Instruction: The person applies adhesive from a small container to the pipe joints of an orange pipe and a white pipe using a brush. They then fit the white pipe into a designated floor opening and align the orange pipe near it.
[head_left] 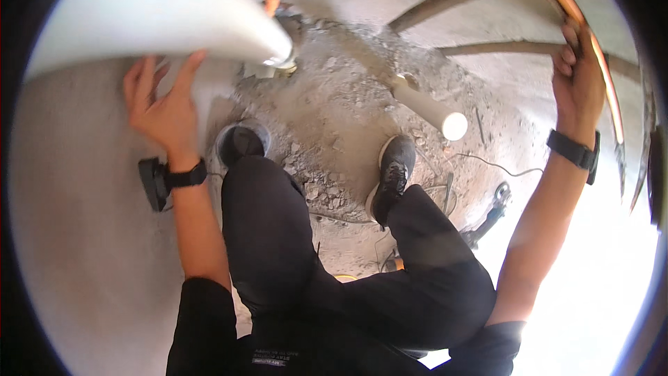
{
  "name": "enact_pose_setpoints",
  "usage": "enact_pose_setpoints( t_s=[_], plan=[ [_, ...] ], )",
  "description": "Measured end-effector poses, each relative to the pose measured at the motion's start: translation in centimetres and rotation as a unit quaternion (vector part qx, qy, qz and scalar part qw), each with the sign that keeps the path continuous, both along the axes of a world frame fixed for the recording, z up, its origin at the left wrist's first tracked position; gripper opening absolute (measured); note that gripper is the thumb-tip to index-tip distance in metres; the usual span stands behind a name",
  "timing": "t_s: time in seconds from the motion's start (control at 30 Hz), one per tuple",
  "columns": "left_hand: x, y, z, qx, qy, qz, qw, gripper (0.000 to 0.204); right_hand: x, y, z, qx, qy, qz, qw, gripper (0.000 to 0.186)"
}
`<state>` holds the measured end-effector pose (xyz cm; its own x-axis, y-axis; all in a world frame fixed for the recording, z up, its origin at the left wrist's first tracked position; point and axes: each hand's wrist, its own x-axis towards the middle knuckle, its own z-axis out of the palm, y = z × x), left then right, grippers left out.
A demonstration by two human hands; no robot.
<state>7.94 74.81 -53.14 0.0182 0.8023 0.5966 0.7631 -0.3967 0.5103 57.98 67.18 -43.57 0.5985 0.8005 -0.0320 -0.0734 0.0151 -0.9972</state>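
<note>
Two hands are spread wide apart: the left hand [161, 101] lies open, fingers splayed flat against the pale plastered wall [76, 188] just under a large white pipe [160, 10], while the right hand [576, 80] is curled around an orange-edged bar [604, 73] at the upper right. Between them, the person's black shoe [394, 170] stands on rubble [334, 111] near a short white pipe stub [433, 108].

A building site is seen: bare plastered walls [83, 237], a floor of broken rubble [334, 118], a white pipe [428, 106] rising at the far right, loose cables [487, 161] strewn about.
</note>
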Motion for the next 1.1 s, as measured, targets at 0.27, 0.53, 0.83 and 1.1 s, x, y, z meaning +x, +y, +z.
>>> enact_pose_setpoints(
  t_s=[0.27, 0.53, 0.83, 1.1],
  plan=[
    [-0.4, 0.8, 3.2, -0.06, -0.182, -0.037, 0.981, 0.076, 1.4, 0.1, 0.8, -0.016, 0.049, 0.056, 0.997, 0.027],
    [4.5, 4.6, 9.7, 0.056, -0.347, -0.232, 0.907, 0.088, 0.3, 0.0, 0.7, -0.018, 0.036, 0.011, 0.999, 0.024],
    [3.4, 9.0, 8.6, 0.192, -0.165, -0.354, 0.9, 0.073, 0.9, -0.3, 1.1, -0.007, 0.029, 0.049, 0.998, 0.024],
    [4.0, 8.9, 8.4, 0.214, -0.247, -0.351, 0.877, 0.066, 0.6, -0.1, 1.1, -0.01, 0.032, 0.049, 0.998, 0.026]
  ],
)
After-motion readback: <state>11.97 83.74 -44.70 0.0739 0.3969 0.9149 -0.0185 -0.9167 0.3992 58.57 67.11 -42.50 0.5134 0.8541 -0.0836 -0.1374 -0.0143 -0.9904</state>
